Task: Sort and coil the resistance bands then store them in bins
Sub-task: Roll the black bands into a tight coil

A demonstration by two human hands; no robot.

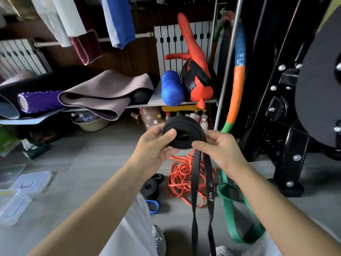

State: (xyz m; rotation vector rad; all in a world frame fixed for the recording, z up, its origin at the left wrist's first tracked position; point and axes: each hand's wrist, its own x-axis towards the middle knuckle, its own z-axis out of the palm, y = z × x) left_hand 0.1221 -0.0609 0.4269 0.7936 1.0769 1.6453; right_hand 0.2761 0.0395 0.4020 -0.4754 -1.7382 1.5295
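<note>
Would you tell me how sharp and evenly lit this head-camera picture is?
Head view: the half-coiled black rubber band, gripped by the left hand and right hand, is sharp; the clear plastic bins at the left edge look smeared; the black machine frame at right sits in shadow.

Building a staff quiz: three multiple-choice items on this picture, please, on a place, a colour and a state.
1. Where is the orange tangle? A shelf B floor C bin
2. Colour of the held band? A black B green C blue
3. The held band is: A fully coiled B uncoiled C partly coiled

1 B: it sprawls on the floor. 2 A: left hand and right hand grip a black band. 3 C: two strands hang loose from it.
</note>
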